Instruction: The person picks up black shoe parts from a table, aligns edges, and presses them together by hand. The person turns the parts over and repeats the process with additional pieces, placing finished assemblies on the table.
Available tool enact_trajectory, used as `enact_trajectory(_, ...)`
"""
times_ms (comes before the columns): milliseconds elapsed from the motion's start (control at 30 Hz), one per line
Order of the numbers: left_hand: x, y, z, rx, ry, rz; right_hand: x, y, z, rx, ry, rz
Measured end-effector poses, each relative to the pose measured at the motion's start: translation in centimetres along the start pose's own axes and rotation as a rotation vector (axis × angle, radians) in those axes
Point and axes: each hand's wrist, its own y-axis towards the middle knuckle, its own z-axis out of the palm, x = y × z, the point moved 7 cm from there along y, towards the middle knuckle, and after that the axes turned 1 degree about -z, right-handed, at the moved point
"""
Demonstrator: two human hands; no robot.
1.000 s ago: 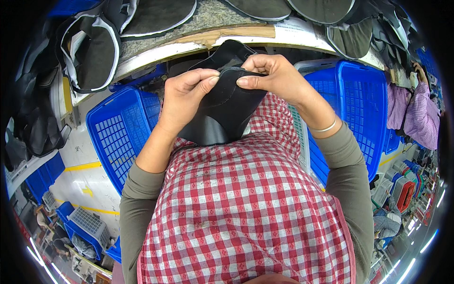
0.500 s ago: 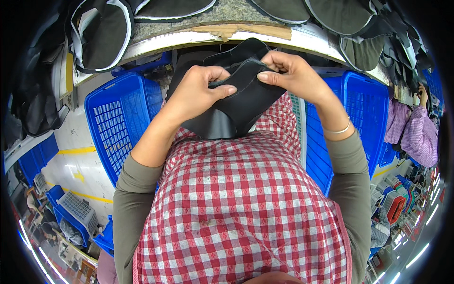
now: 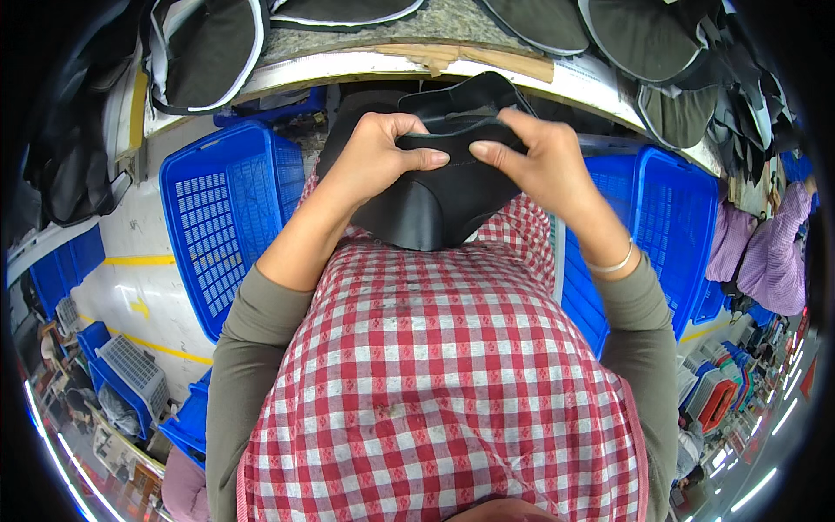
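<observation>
A black leather shoe upper (image 3: 470,196) is held up in front of my apron, just below the edge of the workbench. Its smooth, rounded front part hangs toward me, and a stitched line runs below its upper edge. My left hand (image 3: 370,161) pinches that edge, thumb on the near face and fingers tucked behind. On the other side my right hand (image 3: 557,165) has its thumb against the near face and its fingers over the edge. Between the hands the edge gapes a little, and a raised black flap (image 3: 487,91) stands behind it. My fingertips behind the leather are hidden.
The worn workbench edge (image 3: 348,65) curves across the top, with black, white-edged pieces (image 3: 209,56) on it. Blue plastic baskets stand at left (image 3: 204,226) and right (image 3: 674,217). A person in a purple sleeve (image 3: 774,252) is at far right.
My right hand has shifted slightly right along the edge, its fingers lifting and blurring. My left hand has moved slightly right. The upper's edge now gapes wider between my hands.
</observation>
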Motion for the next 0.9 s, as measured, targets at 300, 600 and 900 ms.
enact_trajectory(300,1.0,-1.6,-0.1,-0.045,-0.412,-0.053,-1.8,-1.1,-0.3,-0.073,0.086,0.094)
enact_trajectory(600,2.4,-1.8,-0.1,-0.057,-0.316,-0.002,-5.6,-1.7,0.8,0.076,0.359,0.222)
enact_trajectory(900,-20.9,-13.3,-6.8,-0.776,0.753,0.978,11.7,-3.1,-9.8,-0.384,0.295,-0.21)
